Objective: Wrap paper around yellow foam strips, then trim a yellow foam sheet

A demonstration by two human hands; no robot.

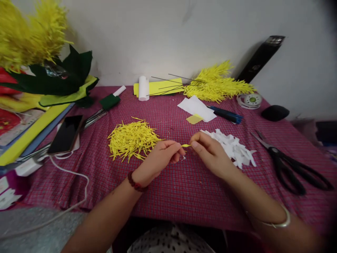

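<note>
A thin twisted yellow strip (185, 145) is stretched between my two hands above the red checked tablecloth. Its left end is pinched in my left hand (168, 151), and the fingertips of my right hand (206, 149) close on the other end. Just left of my left hand lies a loose pile of twisted yellow strips (131, 140). Behind and to the right of my right hand is a heap of white cut strips (234, 147), partly hidden by that hand.
Black-handled scissors (283, 161) lie open at the right. Behind are a utility knife (226, 115), white paper pieces (197, 108), yellow fringed stems (218, 86) and a white roll (143, 88). A phone (65, 134) and its white cable (85, 186) occupy the left.
</note>
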